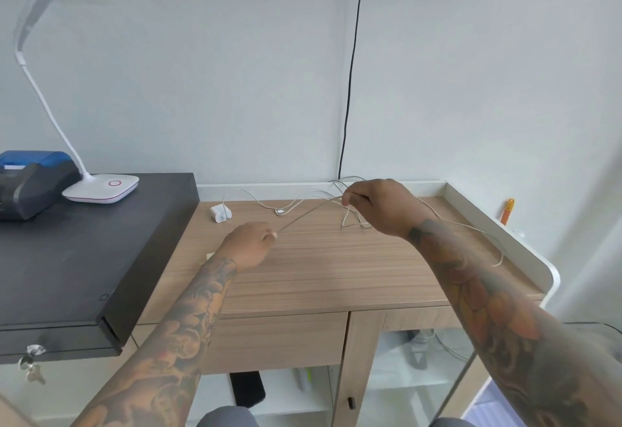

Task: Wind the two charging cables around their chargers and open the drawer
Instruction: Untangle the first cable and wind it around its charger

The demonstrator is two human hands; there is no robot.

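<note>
Right hand [373,203] pinches loose loops of white charging cable [303,216]; left hand [250,241] pinches its end, span taut between them. White charger [220,213] sits unwound at the desk's back; second charger not visible. Drawer [276,342] closed. Winding looks barely started.

Both forearms reach forward from the bottom of the view, bare and heavily tattooed. The left hand [250,245] sits lower and nearer, knuckles up, its fingers curled with the tips pinched together at the far side on a thin cable [304,214] (the fingertips themselves are mostly hidden behind the knuckles). The right hand [377,206] is raised higher and further forward, wrist bent so the palm turns down and to the left, thumb and forefinger closed on strands of the same cable. The two hands are well apart.
</note>
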